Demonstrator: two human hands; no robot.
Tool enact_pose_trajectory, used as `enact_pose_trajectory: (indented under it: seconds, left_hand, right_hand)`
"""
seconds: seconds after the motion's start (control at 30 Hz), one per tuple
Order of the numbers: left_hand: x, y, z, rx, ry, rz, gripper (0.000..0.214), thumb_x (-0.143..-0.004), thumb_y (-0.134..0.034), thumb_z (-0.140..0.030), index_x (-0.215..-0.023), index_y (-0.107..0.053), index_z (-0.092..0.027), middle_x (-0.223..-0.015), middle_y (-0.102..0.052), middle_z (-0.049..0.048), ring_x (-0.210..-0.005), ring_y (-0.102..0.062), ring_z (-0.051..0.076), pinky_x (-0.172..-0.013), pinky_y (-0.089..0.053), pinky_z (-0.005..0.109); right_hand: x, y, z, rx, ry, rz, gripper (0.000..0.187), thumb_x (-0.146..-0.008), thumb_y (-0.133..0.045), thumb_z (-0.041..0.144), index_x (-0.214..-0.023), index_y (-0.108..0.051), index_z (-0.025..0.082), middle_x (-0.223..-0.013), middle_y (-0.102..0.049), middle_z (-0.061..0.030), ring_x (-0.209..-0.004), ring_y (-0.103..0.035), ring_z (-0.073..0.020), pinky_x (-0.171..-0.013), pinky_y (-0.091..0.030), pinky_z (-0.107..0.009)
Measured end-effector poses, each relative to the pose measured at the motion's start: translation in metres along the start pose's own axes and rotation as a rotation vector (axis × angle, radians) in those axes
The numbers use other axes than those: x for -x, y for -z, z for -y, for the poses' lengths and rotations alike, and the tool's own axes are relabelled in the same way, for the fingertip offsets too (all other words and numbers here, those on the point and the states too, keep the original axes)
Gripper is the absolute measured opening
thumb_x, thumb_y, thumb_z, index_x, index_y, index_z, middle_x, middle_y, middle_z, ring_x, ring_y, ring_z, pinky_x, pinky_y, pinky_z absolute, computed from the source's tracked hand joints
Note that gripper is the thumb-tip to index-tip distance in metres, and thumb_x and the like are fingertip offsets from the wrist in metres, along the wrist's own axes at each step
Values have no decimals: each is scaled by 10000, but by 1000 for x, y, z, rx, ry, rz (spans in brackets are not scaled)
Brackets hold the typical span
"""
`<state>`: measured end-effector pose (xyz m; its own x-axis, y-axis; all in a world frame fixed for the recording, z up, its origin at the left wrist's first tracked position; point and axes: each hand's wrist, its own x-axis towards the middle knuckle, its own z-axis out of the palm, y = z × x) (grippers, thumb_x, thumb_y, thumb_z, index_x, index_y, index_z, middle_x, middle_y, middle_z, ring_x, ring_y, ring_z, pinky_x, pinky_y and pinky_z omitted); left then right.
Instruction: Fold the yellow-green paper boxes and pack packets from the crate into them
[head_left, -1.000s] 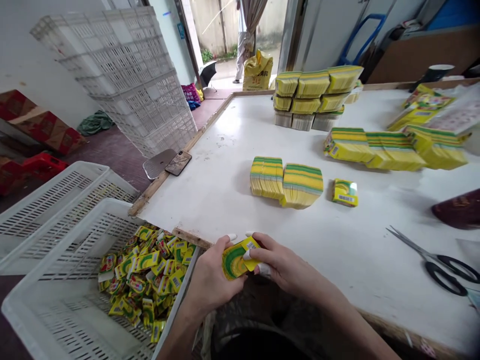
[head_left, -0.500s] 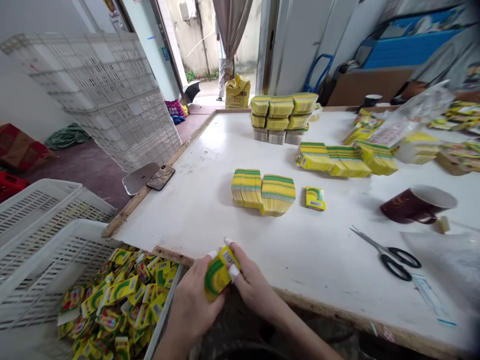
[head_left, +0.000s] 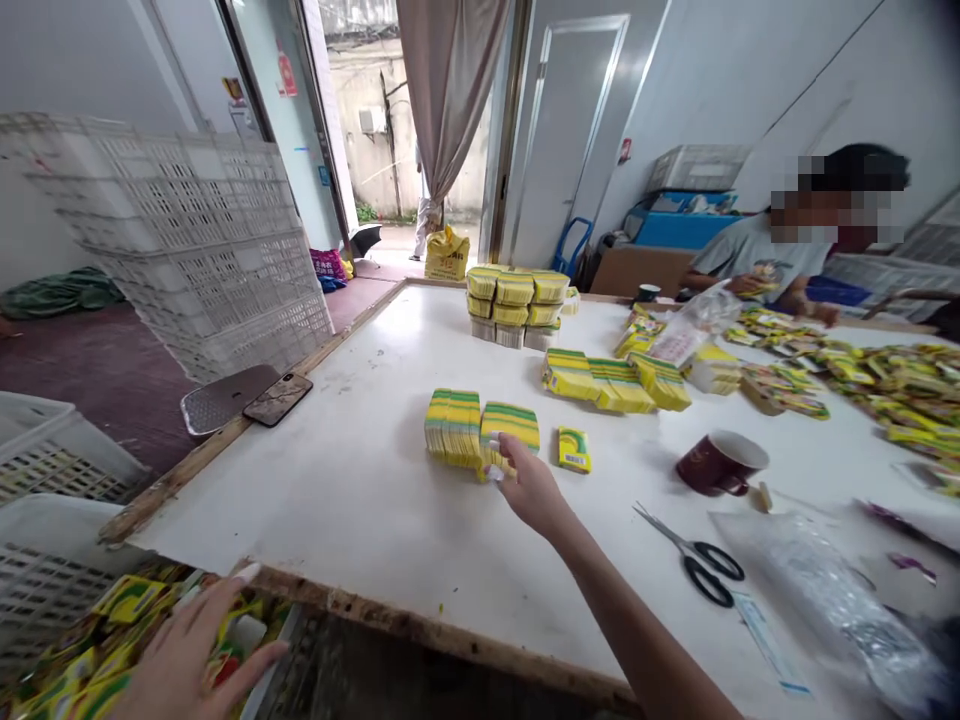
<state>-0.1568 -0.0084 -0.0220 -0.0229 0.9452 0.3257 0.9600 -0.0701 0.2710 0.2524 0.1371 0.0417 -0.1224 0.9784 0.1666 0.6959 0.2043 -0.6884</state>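
My left hand (head_left: 187, 650) is over the crate of small yellow-green boxes (head_left: 56, 680) at the lower left, with its fingers spread and slightly blurred. My right hand (head_left: 521, 485) reaches across the table to the near side of the right-hand stack of yellow-green cards (head_left: 510, 420). Its thumb and forefinger are apart at the stack; whether they touch it I cannot tell. White covers sit on some fingertips. Beside that stack stands another stack of cards (head_left: 452, 425). A single yellow box (head_left: 574, 450) lies just to the right.
Black-handled scissors (head_left: 694, 560), a maroon mug (head_left: 720, 463) and clear plastic (head_left: 840, 590) lie on the right. Further back are rows of card stacks (head_left: 615, 380) and a taller pile (head_left: 517, 300). A phone (head_left: 277, 399) rests at the left edge. A person (head_left: 780, 250) sits at the far right.
Both hands held a yellow box at the near edge before. They have parted: left hand down-left over the crate, right hand forward to the card stack. The view has turned up and right.
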Motion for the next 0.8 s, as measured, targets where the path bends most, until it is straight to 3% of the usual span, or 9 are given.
enact_pose_trajectory:
  seconds: [0.13,0.23,0.37,0.57,0.7,0.8]
  left_hand:
    - [-48,-35,-54,132,-157,-8,585,-774,-571,-576,-1222,-527,-201,-1229,-657,138,-1129,-617,319,-913,-539,491]
    - [-74,-63,-75,166,-66,34,611,-771,-552,-546,-1211,-561,-122,-1272,-624,177,-1182,-574,317,-999,-474,481]
    - [-79,-88,-89,80,93,187,575,-805,-479,-442,-1241,-557,-76,-1304,-599,186,-1203,-547,327,-1008,-439,503]
    - [-74,-84,-96,149,131,172,432,-859,-465,-430,-1170,-588,-157,-1268,-627,118,-1178,-559,267,-1026,-425,453]
    - [-77,-80,-99,188,171,157,405,-866,-464,-432,-1121,-606,-152,-1161,-670,127,-1108,-598,281,-993,-448,459]
    - [-76,-78,-101,199,209,163,416,-876,-454,-445,-1120,-598,-141,-1133,-674,135,-1076,-610,295,-961,-466,466]
  right_hand:
    - [-44,-16,5,184,-14,4,607,-855,-597,295,-1374,-404,47,-1326,-543,-218,-1243,-496,-305,-1037,-398,-399]
    - [-74,-32,12,309,-30,-4,637,-888,-557,384,-1395,-387,38,-1333,-530,-243,-1280,-451,-339,-1076,-322,-444]
    - [-102,-53,21,430,-82,15,754,-885,-488,559,-1401,-383,18,-1369,-469,-313,-1320,-388,-405,-1107,-170,-546]
    - [-125,-84,35,505,-192,74,1026,-731,-521,759,-1430,-345,29,-1459,-303,-358,-1343,-280,-512,-1053,-136,-633]
    - [-127,-89,39,512,-164,94,896,-741,-591,640,-1422,-366,103,-1478,-296,-308,-1328,-287,-501,-1000,-232,-631]
    - [-115,-86,43,489,-18,131,776,-739,-626,520,-1392,-412,160,-1484,-323,-234,-1305,-315,-453,-993,-299,-565]
